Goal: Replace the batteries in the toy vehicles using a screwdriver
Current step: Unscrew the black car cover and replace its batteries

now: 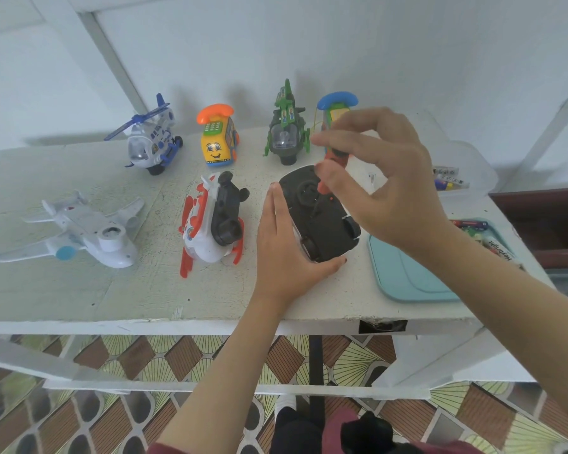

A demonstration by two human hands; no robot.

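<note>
White painted surface mid-frame: the left hand (277,244) clamps the light, hard, slippery upturned black plastic toy car (318,214) by its sides, while the right hand (377,178) pinches the red-handled screwdriver (333,158) upright.

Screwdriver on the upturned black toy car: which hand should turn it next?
Right. The right hand already pinches the orange screwdriver upright over the black toy car, while the left hand braces the car's side.
</note>
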